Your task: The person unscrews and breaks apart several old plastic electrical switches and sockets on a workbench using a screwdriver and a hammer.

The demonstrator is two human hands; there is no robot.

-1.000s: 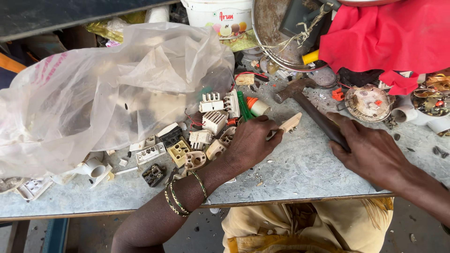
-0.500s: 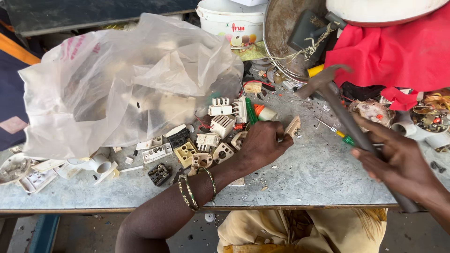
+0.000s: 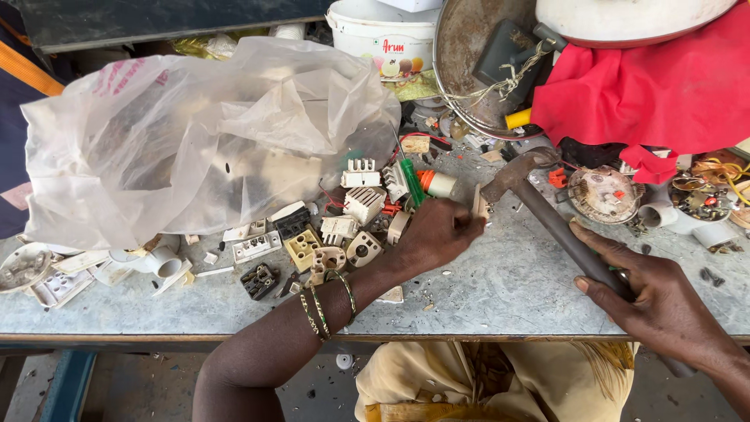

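Hands, two, bare, at work over a grey mottled desk [image 3: 500, 289]. Left hand [image 3: 437, 234], wrist ringed with thin gold-and-green bangles [image 3: 324, 301], lies near the middle of the desk with fingers pinched narrow on a small pale plastic fragment [image 3: 478, 203], held upright against the surface. Right hand [image 3: 664, 301], toward the right front edge, is wrapped around the dark handle of a rusty metal hammer [image 3: 547, 207]; the hammer head sits just beside the pale fragment, whether touching it cannot be told.

Heap of broken white and cream plastic electrical sockets and switch parts [image 3: 344, 211], left of the left hand, spilling toward the left front edge. Large crumpled translucent plastic bag [image 3: 195, 141], holding more pale parts, covering the left rear of the desk. Green-handled screwdriver [image 3: 412, 181], lying in the heap. White plastic tub [image 3: 383, 35], at the rear edge. Round rusty metal pan [image 3: 469, 70], beside the tub. Red cloth [image 3: 656, 86], draped at the right rear corner. Round disc of electrical scrap [image 3: 605, 194], below the cloth.
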